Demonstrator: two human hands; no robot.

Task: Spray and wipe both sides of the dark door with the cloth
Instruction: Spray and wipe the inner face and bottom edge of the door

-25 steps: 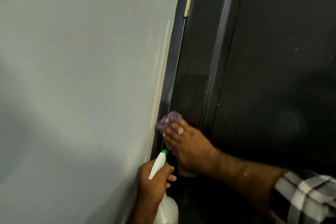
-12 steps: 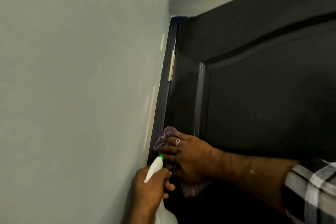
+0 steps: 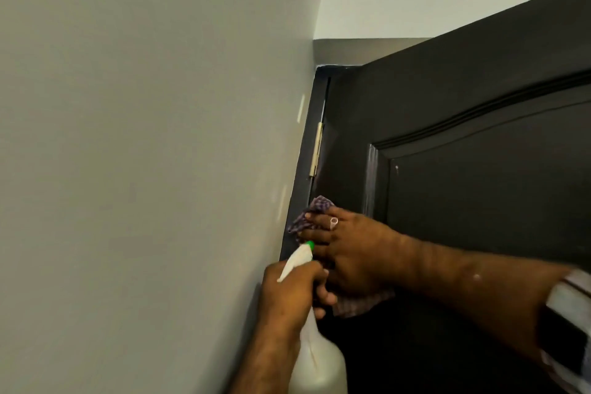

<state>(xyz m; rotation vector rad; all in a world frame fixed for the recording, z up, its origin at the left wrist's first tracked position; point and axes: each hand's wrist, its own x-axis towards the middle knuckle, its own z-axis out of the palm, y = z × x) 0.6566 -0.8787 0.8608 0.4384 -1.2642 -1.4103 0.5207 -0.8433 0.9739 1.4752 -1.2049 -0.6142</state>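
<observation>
The dark door (image 3: pixel 479 201) fills the right half, with a raised panel and a brass hinge (image 3: pixel 316 150) on its left edge. My right hand (image 3: pixel 348 249), wearing a ring, presses a checked purple cloth (image 3: pixel 315 211) flat against the door's hinge-side stile just below the hinge; more cloth hangs out under the palm. My left hand (image 3: pixel 287 291) grips the neck of a white spray bottle (image 3: pixel 316 358), whose green-tipped nozzle points up toward the cloth.
A plain grey wall (image 3: pixel 144 153) stands close on the left, meeting the dark door frame (image 3: pixel 297 195). White ceiling (image 3: pixel 431 0) shows above the door's top edge. My checked sleeve is at the right edge.
The view has tilted upward, showing the door's top and the ceiling. My right hand and the cloth have climbed the hinge-side stile toward the hinge. The left hand still holds the bottle.
</observation>
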